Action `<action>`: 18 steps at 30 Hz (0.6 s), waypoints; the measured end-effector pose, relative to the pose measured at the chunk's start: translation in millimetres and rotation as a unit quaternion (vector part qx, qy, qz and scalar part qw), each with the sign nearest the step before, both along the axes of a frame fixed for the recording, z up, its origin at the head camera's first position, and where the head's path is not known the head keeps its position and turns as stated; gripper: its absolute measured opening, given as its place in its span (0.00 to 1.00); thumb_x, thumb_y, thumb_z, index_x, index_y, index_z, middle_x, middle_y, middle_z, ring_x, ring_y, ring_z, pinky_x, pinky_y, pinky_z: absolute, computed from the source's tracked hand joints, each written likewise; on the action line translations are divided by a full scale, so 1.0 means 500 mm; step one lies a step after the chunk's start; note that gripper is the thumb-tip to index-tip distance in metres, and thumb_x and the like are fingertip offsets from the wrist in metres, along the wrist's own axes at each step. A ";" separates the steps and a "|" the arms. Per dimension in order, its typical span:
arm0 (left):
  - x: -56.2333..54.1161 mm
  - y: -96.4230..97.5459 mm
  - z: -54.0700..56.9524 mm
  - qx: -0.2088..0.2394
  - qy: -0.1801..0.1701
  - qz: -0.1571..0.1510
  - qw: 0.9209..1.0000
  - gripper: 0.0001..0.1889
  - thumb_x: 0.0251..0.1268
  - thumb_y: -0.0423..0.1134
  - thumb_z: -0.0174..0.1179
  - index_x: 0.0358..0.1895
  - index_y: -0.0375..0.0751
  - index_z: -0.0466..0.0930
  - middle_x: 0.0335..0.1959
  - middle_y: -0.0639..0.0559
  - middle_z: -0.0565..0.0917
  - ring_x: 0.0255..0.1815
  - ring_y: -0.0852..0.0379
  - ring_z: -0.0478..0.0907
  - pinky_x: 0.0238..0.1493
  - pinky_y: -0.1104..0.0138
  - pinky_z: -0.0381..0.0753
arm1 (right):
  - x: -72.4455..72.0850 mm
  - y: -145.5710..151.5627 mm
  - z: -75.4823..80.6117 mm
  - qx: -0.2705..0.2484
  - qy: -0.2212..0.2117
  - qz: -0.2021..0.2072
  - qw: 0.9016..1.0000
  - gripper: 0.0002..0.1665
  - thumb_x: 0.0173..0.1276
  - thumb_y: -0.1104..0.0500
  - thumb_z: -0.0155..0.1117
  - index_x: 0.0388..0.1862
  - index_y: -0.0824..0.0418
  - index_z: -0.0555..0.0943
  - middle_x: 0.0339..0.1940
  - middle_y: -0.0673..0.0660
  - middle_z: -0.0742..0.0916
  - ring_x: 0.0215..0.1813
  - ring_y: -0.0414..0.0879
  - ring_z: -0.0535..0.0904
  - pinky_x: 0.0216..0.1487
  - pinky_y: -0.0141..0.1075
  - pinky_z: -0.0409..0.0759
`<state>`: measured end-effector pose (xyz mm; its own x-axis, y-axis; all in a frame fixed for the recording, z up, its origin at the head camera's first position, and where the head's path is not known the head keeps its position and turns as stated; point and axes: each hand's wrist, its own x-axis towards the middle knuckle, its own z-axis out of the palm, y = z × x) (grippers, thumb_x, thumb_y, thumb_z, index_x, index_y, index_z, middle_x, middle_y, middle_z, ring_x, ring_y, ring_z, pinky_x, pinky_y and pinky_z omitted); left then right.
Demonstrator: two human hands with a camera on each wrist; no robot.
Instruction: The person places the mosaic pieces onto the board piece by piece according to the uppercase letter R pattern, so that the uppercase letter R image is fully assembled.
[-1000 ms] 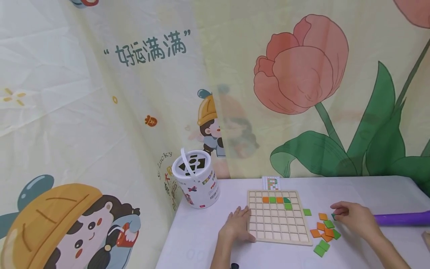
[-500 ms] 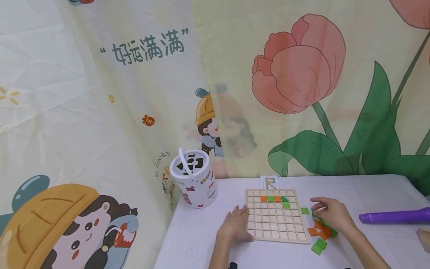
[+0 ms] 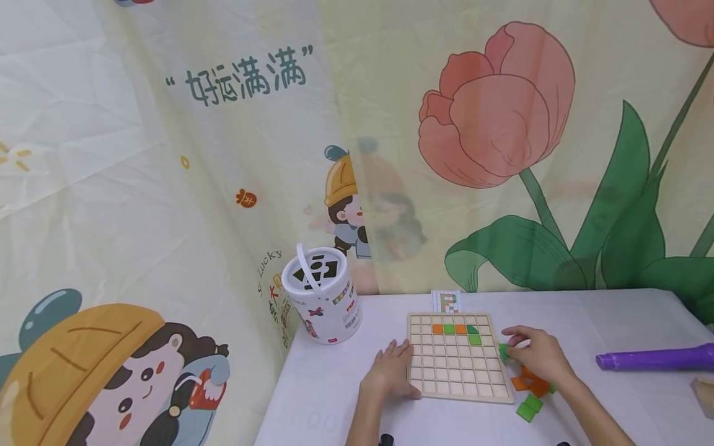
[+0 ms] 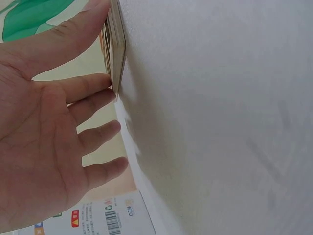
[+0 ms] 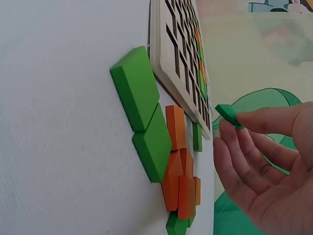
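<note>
A wooden grid board (image 3: 446, 375) lies on the white table; orange and green tiles (image 3: 454, 329) sit in its upper cells, with a green rounded-corner piece (image 3: 471, 330) at their right end. My left hand (image 3: 390, 370) rests along the board's left edge, and in the left wrist view its fingers are fairly straight, thumb and fingertips at the wood. Between thumb and fingers my right hand (image 5: 264, 152) pinches a small dark green piece (image 5: 227, 115), held just right of the board. Below that hand lie loose orange tiles (image 5: 175, 127) and green tiles (image 5: 137, 90), some overlapping.
Behind the board is a small pattern card (image 3: 439, 302). A white bucket (image 3: 329, 313) with a shape-hole lid stands at the back left. To the right lie a purple tube (image 3: 652, 358) and a light wooden piece (image 3: 704, 396). A printed curtain (image 3: 390, 93) hangs behind.
My right hand, with the dark green piece, has moved left from beside the purple tube, over the loose tiles, toward the board's right edge. My left hand stays at the board.
</note>
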<state>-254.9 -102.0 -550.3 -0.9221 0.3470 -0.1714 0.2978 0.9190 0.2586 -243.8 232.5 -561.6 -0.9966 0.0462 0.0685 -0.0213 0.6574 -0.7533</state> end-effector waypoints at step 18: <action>0.004 -0.002 0.004 -0.007 0.004 -0.004 1.000 0.54 0.44 0.55 0.83 0.78 0.44 0.69 0.81 0.52 0.67 0.82 0.45 0.59 0.79 0.45 0.63 | -0.031 -0.048 -0.029 -0.091 -0.022 -0.013 0.996 0.16 0.67 0.67 0.70 0.51 0.74 0.84 0.33 0.58 0.85 0.30 0.46 0.87 0.30 0.34 0.88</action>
<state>-252.7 -102.8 -548.1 -0.9207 0.3522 -0.1682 0.3076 0.9200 0.2430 -259.1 208.7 -576.0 -0.9967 0.0801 0.0131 0.0296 0.5097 -0.8599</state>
